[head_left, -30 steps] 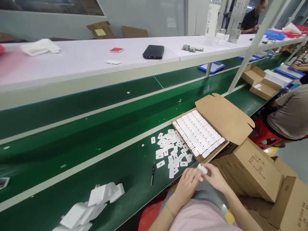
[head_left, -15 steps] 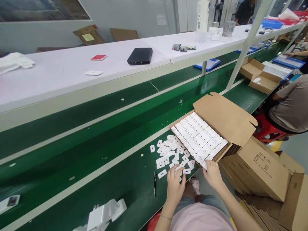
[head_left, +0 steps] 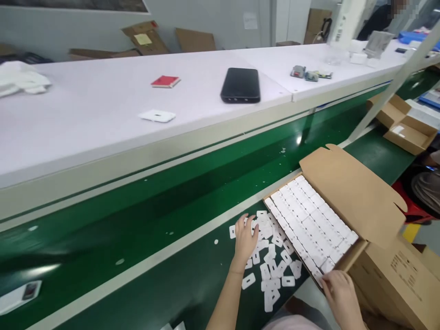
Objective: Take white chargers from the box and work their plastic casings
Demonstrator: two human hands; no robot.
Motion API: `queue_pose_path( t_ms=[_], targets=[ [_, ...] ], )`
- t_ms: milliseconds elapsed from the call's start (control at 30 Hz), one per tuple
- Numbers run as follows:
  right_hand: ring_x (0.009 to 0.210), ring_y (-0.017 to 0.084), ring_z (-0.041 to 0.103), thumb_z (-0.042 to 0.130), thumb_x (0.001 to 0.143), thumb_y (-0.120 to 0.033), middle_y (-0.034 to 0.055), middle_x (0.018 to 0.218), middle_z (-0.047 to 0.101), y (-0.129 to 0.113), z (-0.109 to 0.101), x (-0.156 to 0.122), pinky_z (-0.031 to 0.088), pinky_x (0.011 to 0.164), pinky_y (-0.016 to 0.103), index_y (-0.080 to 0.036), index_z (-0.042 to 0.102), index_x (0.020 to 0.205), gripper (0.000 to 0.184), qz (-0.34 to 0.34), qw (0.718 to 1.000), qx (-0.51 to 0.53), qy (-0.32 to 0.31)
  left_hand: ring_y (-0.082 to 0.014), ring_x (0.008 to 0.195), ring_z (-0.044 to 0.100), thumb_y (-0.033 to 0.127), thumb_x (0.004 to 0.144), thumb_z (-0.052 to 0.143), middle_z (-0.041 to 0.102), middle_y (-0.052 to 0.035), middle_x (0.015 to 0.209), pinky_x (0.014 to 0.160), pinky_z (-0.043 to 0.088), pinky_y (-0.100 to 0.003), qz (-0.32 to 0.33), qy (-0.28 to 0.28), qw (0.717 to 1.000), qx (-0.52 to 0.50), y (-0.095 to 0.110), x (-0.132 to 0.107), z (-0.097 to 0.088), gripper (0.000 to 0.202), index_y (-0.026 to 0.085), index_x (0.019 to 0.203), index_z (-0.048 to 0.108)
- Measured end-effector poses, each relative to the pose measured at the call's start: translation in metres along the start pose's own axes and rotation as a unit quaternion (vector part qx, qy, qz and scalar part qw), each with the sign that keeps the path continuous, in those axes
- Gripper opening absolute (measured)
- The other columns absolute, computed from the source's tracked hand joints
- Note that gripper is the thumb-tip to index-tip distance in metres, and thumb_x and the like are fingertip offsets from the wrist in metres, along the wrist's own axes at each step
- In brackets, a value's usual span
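My left hand is over the far left side of a loose pile of small white plastic pieces with dark slots. Its fingers are spread and slightly bent at the pile, with nothing visibly gripped. At the near corner of an open cardboard box, my right hand has thumb and fingers closed together. Whatever lies between those fingertips is hidden. Tight rows of white parts fill the box, whose lid is folded back to the right. The pile lies against the box's left side on the green bench.
A white shelf runs behind, bearing a black box-shaped device, a red square item and a flat white piece. Printed cartons stand at the right. A white device lies on the bench at far left.
My left hand has moved from the near side of the pile to its far left side. My right hand stays at the box's near corner. The view has shifted left.
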State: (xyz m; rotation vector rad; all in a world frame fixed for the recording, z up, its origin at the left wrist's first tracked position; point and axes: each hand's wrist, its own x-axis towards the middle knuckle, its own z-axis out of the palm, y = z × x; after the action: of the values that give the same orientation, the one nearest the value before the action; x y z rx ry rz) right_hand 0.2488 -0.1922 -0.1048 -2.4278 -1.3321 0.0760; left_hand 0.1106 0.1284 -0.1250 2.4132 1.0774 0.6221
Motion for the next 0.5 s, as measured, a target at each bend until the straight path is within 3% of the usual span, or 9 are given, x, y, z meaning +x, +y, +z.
queue_pose_path(
  t_ms=[67, 133, 333, 500],
  targets=[
    [0.057, 0.02, 0.058, 0.05, 0.101, -0.039, -0.0006, 0.057, 0.053, 0.002, -0.004, 0.012, 0.054, 0.076, 0.044, -0.023, 0.049, 0.062, 0.042, 0.013, 1.0, 0.005, -0.003, -0.032, 0.121, 0.055, 0.027, 0.1, 0.043, 0.059, -0.0141, 0.124, 0.097, 0.051, -0.05, 0.005, -0.01, 1.0, 0.006, -0.01, 0.03, 0.001, 0.03, 0.024, 0.119, 0.066],
    [0.05, 0.017, 0.051, 0.047, 0.102, -0.041, -0.0033, 0.051, 0.045, 0.002, -0.005, 0.023, 0.054, 0.078, 0.043, -0.023, 0.042, 0.058, 0.048, 0.027, 0.999, 0.025, -0.006, -0.0301, 0.124, 0.054, 0.028, 0.1, 0.044, 0.061, -0.0111, 0.126, 0.102, 0.048, -0.049, 0.026, -0.028, 0.999, 0.01, -0.007, 0.051, 0.005, 0.03, 0.027, 0.119, 0.068],
    [0.078, 0.028, 0.067, 0.045, 0.102, -0.046, 0.0079, 0.075, 0.07, 0.005, -0.003, 0.028, 0.056, 0.072, 0.039, -0.023, 0.064, 0.077, 0.04, 0.089, 0.991, 0.101, -0.021, -0.0354, 0.125, 0.053, 0.03, 0.098, 0.052, 0.06, -0.0185, 0.13, 0.107, 0.042, -0.058, 0.026, -0.044, 0.998, 0.048, 0.029, 0.066, 0.029, 0.032, 0.015, 0.124, 0.066],
    [0.079, 0.029, 0.067, 0.042, 0.102, -0.049, 0.0087, 0.07, 0.068, 0.027, -0.015, 0.033, 0.057, 0.072, 0.04, -0.023, 0.063, 0.07, 0.046, 0.099, 0.986, 0.131, -0.031, -0.0294, 0.124, 0.055, 0.031, 0.096, 0.059, 0.061, -0.0116, 0.129, 0.106, 0.043, -0.055, -0.041, -0.022, 0.995, 0.093, 0.043, 0.069, 0.042, 0.03, 0.017, 0.123, 0.062]
  ],
)
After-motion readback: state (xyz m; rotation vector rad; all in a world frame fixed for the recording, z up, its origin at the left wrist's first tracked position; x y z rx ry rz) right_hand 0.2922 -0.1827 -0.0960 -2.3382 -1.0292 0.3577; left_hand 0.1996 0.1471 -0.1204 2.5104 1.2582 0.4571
